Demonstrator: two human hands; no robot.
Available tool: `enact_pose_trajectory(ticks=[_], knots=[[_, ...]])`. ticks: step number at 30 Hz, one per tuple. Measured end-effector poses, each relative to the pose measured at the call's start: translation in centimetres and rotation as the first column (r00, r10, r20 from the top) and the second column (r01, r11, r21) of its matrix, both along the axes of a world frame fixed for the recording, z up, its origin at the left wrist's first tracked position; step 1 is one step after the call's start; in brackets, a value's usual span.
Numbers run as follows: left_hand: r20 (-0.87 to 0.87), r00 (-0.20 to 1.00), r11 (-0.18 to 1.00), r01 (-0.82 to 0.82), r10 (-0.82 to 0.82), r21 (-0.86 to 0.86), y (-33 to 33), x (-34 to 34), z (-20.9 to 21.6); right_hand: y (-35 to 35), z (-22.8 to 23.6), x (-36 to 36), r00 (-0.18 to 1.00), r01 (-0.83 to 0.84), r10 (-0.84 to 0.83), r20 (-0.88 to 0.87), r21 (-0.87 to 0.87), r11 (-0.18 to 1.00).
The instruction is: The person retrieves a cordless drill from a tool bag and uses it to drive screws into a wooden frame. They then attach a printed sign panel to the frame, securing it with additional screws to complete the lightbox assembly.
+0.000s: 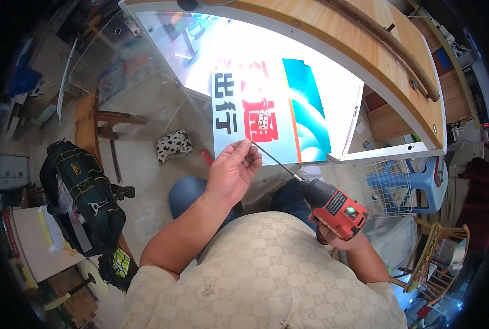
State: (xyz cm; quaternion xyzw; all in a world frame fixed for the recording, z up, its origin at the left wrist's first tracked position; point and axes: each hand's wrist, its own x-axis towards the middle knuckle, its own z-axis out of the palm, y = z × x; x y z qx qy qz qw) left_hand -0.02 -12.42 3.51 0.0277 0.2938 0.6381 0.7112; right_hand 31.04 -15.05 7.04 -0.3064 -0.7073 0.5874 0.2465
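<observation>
Red-and-black power driver [340, 210] sat lower right of centre, right hand [344, 240] wrapped round its grip; left hand [237, 163] pinched long bit [277, 161] near its tip, mid-frame, likely steadying it. Couldn't tell if anything else was pinched.

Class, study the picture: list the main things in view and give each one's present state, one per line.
Power drill: held, long bit fitted.
Right hand: closed around the drill.
Left hand: fingertips pinched together at the bit's tip.
Printed panel: printed side showing, brightly lit.
Black bag: partly open, contents showing.
Cow-print bundle: resting on the floor.
Wooden chair: loaded with things.
</observation>
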Motion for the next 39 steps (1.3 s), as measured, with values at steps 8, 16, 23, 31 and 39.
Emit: enact_pose_trajectory(ticks=[8,16,23,31,39], knots=[[0.082,0.996,0.999,-0.041,0.042,-0.011,0.3,1.1,0.2,-0.6,1.0,-0.1,0.957,0.211,-0.262,-0.128,-0.315,0.925],[0.021,0.998,0.998,0.060,-0.060,0.016,0.2,1.2,0.5,-0.7,0.7,0.8,0.933,0.194,-0.284,-0.219,-0.357,0.914],[0.005,0.987,0.986,0.163,-0.163,-0.037,0.2,1.3,0.8,0.3,0.1,2.2,0.989,0.029,-0.097,0.108,0.508,0.861],[-0.077,0.982,0.984,0.165,-0.171,-0.072,1.6,1.7,1.8,-0.6,-0.1,0.7,0.952,0.246,-0.274,-0.139,-0.191,0.950],[-0.943,-0.324,0.956,0.291,0.075,-0.024,5.1,-3.4,0.1,0.3,1.2,0.5,0.877,0.413,-0.464,-0.122,-0.301,0.860]])
